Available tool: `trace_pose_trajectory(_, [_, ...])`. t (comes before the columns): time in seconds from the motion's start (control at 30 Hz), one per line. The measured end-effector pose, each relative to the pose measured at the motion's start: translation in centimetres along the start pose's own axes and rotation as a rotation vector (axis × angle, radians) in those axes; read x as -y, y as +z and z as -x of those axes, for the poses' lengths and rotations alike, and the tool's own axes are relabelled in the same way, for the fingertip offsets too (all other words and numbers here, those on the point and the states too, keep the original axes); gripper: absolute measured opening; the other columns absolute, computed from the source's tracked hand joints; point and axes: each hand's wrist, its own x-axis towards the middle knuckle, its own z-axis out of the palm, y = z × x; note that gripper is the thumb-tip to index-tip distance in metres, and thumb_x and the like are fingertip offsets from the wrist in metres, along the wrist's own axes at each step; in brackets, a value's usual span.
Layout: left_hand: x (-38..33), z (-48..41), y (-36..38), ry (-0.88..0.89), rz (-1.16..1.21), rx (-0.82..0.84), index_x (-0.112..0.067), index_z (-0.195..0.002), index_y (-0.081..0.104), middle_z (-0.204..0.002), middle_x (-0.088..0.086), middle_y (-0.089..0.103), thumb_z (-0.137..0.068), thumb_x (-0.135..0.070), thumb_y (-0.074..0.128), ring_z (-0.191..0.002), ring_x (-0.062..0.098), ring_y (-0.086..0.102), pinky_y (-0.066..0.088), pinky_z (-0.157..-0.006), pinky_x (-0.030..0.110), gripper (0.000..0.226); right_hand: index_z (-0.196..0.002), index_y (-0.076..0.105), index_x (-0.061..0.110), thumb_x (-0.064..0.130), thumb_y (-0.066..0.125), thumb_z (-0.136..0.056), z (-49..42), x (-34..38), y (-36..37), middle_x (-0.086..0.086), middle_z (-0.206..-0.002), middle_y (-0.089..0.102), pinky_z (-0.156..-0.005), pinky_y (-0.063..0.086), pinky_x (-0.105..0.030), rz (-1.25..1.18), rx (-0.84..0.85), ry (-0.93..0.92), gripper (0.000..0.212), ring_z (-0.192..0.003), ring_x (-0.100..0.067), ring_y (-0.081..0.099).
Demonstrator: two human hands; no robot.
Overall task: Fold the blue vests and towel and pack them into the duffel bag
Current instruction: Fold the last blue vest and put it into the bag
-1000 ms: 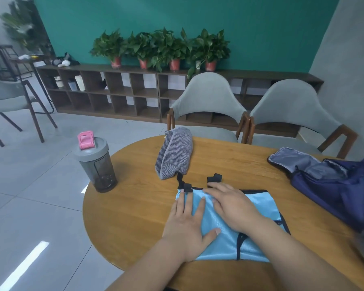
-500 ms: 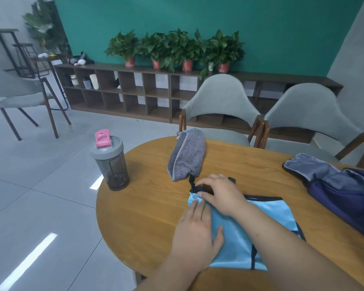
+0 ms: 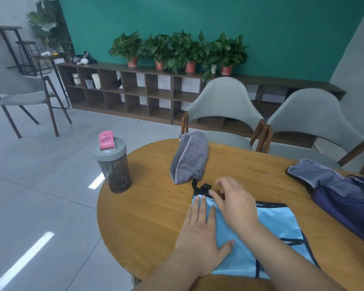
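Note:
A light blue vest (image 3: 271,223) with black trim lies folded on the round wooden table (image 3: 147,208). My left hand (image 3: 200,234) lies flat on its left edge, fingers straight. My right hand (image 3: 233,198) rests on the vest's far left corner, its fingers loosely bent over the black straps (image 3: 201,189); I cannot tell whether it holds them. A grey striped towel (image 3: 189,157), rolled up, lies beyond the vest. The navy duffel bag (image 3: 345,198) sits open at the table's right edge.
A grey shaker bottle (image 3: 114,166) with a pink cap stands at the table's left edge. Two grey chairs (image 3: 225,108) stand behind the table. A low wooden shelf (image 3: 139,93) with potted plants runs along the green wall.
My right hand has slid toward the far left corner of the vest, by the black straps. My left hand has stayed flat on the vest. The camera has turned left.

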Motion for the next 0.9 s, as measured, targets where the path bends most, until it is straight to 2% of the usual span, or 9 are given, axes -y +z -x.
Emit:
trace_pose_trajectory(0.13, [0.3, -0.3, 0.4, -0.016, -0.015, 0.037, -0.014, -0.167, -0.004, -0.169, 0.016, -0.029, -0.086, -0.094, 0.014, -0.153, 0.028, -0.037, -0.007, -0.13, 0.05, 0.116, -0.104, 0.064, 0.027, 0.034, 0.064, -0.096, 4.8, -3.4, -1.0, 0.014, -0.1, 0.055, -0.08, 0.05, -0.03, 0.099, 0.075, -0.144, 0.01, -0.094, -0.014, 0.059])
trace_pose_trajectory(0.23, [0.2, -0.5, 0.4, -0.022, -0.013, 0.062, -0.016, -0.168, -0.005, -0.168, 0.015, -0.032, -0.082, -0.097, 0.016, -0.153, 0.028, -0.038, -0.007, -0.13, 0.049, 0.12, -0.129, 0.065, 0.033, 0.043, 0.052, -0.102, 7.2, -6.9, -2.3, 0.02, -0.133, 0.053, -0.103, 0.048, -0.034, 0.092, 0.232, -0.115, 0.032, -0.126, -0.009, 0.053])
trace_pose_trajectory(0.3, [0.1, -0.5, 0.2, -0.028, -0.013, 0.086, -0.018, -0.167, -0.008, -0.167, 0.013, -0.035, -0.081, -0.098, 0.019, -0.152, 0.027, -0.039, -0.008, -0.13, 0.048, 0.121, -0.145, 0.054, 0.043, 0.055, 0.037, -0.105, 7.9, -8.5, -3.7, 0.023, -0.156, 0.04, -0.12, 0.034, -0.036, 0.149, 0.339, -0.084, 0.046, -0.148, -0.007, 0.034])
trace_pose_trajectory(0.37, [0.0, -0.5, 0.0, -0.031, -0.014, 0.112, -0.019, -0.167, -0.011, -0.167, 0.012, -0.037, -0.079, -0.099, 0.019, -0.152, 0.028, -0.039, -0.009, -0.13, 0.048, 0.122, -0.157, 0.033, 0.052, 0.066, 0.019, -0.103, 8.3, -9.9, -5.1, 0.022, -0.17, 0.015, -0.129, 0.012, -0.035, 0.225, 0.446, -0.01, 0.057, -0.158, -0.008, 0.009])
trace_pose_trajectory(0.43, [-0.1, -0.5, -0.2, -0.036, -0.016, 0.133, -0.02, -0.166, -0.013, -0.166, 0.011, -0.038, -0.078, -0.1, 0.017, -0.152, 0.028, -0.039, -0.008, -0.13, 0.049, 0.123, -0.159, 0.011, 0.059, 0.072, 0.005, -0.1, 8.4, -10.8, -6.0, 0.021, -0.172, -0.001, -0.13, -0.001, -0.038, 0.309, 0.512, 0.071, 0.061, -0.16, -0.011, -0.005])
trace_pose_trajectory(0.53, [-0.1, -0.8, -0.6, -0.016, -0.032, 0.165, -0.022, -0.166, -0.015, -0.166, 0.01, -0.038, -0.078, -0.1, 0.015, -0.152, 0.027, -0.038, -0.006, -0.13, 0.049, 0.121, -0.158, -0.003, 0.061, 0.073, 0.001, -0.099, 8.2, -10.7, -6.5, 0.017, -0.173, -0.008, -0.13, -0.004, -0.044, 0.36, 0.556, 0.125, 0.06, -0.16, -0.016, -0.01])
trace_pose_trajectory(0.67, [-0.1, -2.1, -1.3, 0.025, -0.069, 0.165, -0.023, -0.167, -0.011, -0.172, 0.01, -0.025, -0.083, -0.096, 0.013, -0.157, 0.028, -0.029, -0.004, -0.131, 0.049, 0.114, -0.158, -0.005, 0.06, 0.072, 0.003, -0.101, 8.7, -10.6, -6.5, 0.014, -0.174, -0.008, -0.13, -0.001, -0.048, 0.373, 0.559, 0.199, 0.059, -0.161, -0.02, -0.01])
trace_pose_trajectory(0.8, [-2.3, -2.8, -1.2, 0.055, -0.086, -0.062, -0.016, -0.166, 0.015, -0.173, 0.013, 0.007, -0.103, -0.07, 0.022, -0.16, 0.03, -0.007, 0.0, -0.131, 0.044, 0.083, -0.159, -0.004, 0.058, 0.072, 0.003, -0.101, 9.5, -11.1, -7.1, 0.011, -0.174, -0.008, -0.129, -0.001, -0.05, 0.369, 0.542, 0.25, 0.06, -0.161, -0.022, -0.009])
trace_pose_trajectory(0.9, [-3.7, -3.0, -0.6, 0.086, -0.033, 0.007, -0.021, -0.167, 0.014, -0.174, 0.009, 0.002, -0.101, -0.073, 0.023, -0.16, 0.027, -0.01, -0.003, -0.131, 0.044, 0.084, -0.161, 0.003, 0.056, 0.07, 0.006, -0.103, 9.9, -11.6, -7.9, 0.006, -0.175, -0.003, -0.129, -0.001, -0.052, 0.413, 0.515, 0.272, 0.06, -0.161, -0.025, -0.006])
